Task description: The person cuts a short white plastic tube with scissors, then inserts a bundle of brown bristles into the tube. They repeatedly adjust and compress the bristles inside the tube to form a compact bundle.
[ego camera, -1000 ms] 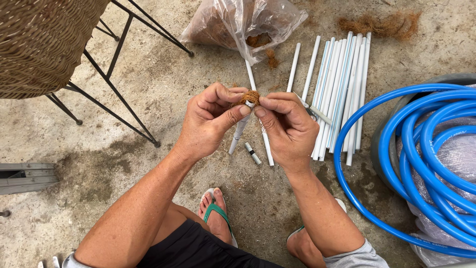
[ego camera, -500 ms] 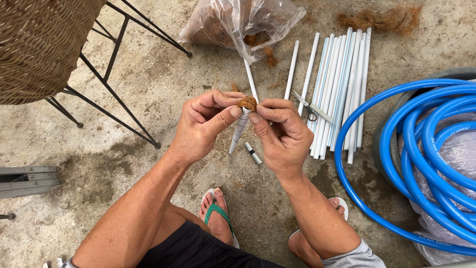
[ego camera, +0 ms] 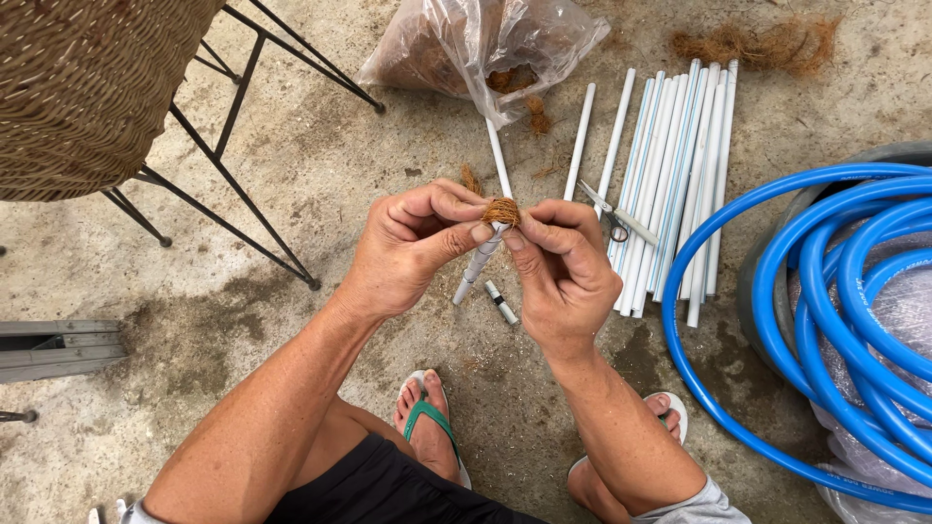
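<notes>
Brown fibre wad (ego camera: 501, 211) sits pinched between left hand (ego camera: 413, 250) and right hand (ego camera: 563, 277) over the short white pipe (ego camera: 478, 264); press fibre evenly, keeping fingertips close.

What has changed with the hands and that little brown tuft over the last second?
Little. The left hand and right hand hold the tuft of brown coconut fibre at the top of a short white plastic tube throughout; the fingers only shifted slightly around it. The bundle of white pipes, scissors and blue hose stayed put.
</notes>
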